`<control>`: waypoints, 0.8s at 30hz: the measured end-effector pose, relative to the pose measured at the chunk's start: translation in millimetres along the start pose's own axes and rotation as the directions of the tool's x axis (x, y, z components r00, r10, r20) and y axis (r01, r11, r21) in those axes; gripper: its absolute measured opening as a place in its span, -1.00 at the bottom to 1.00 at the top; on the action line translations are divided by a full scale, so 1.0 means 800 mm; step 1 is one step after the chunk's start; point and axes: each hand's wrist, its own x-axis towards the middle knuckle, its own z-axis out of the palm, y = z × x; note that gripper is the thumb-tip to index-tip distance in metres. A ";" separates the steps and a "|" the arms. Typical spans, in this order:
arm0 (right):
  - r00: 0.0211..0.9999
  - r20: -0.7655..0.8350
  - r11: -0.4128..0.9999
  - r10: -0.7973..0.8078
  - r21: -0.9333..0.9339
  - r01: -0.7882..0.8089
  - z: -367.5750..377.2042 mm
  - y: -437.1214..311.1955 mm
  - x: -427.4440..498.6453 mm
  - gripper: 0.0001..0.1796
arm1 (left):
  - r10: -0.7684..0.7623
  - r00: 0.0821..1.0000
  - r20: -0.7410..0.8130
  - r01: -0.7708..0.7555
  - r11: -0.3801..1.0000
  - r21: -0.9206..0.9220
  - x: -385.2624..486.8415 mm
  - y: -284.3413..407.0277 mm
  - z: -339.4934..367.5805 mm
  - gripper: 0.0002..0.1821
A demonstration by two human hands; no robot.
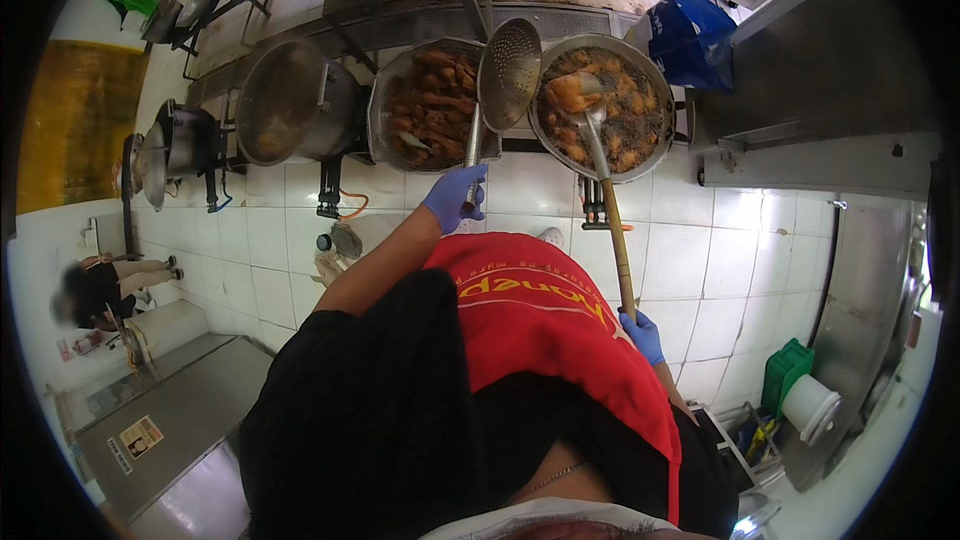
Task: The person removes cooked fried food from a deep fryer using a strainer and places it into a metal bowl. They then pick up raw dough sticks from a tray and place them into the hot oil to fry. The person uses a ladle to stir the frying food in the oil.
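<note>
My left hand (455,197), in a blue glove, grips the metal handle of a large perforated skimmer (510,75). The skimmer's bowl is raised between two pans and overlaps the edges of both. My right hand (643,335), also gloved in blue, holds the wooden handle of a long metal turner (594,127). The turner's blade is over the right frying pan (670,101), with a browned piece of food (574,92) at it. Smaller golden pieces (626,157) lie in dark, bubbling oil there. Dark brown fried pieces (435,109) fill the basin (379,131) on the left.
A tall metal pot (334,112) stands left of the basin, with another pot (191,142) farther left. A blue bag (690,41) is beside the right pan, near a steel counter (810,67). Burner valves (594,206) jut out below the pans. A person (94,289) stands far left.
</note>
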 end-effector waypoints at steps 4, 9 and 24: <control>0.997 0.072 0.998 -0.004 -0.061 0.009 0.045 -0.032 0.001 -0.60 | 0.019 0.996 -0.082 -0.026 0.997 -0.077 -0.034 0.013 -0.052 -0.71; 0.976 0.215 0.983 0.018 -0.181 0.022 0.140 -0.113 0.025 -0.58 | 0.029 0.982 -0.188 -0.059 0.987 -0.152 -0.060 -0.013 -0.153 -0.72; 0.928 0.252 0.625 -0.274 -0.687 0.371 0.332 -0.214 0.134 -0.63 | -0.117 0.973 -0.197 0.056 0.955 -0.290 -0.054 0.019 -0.255 -0.73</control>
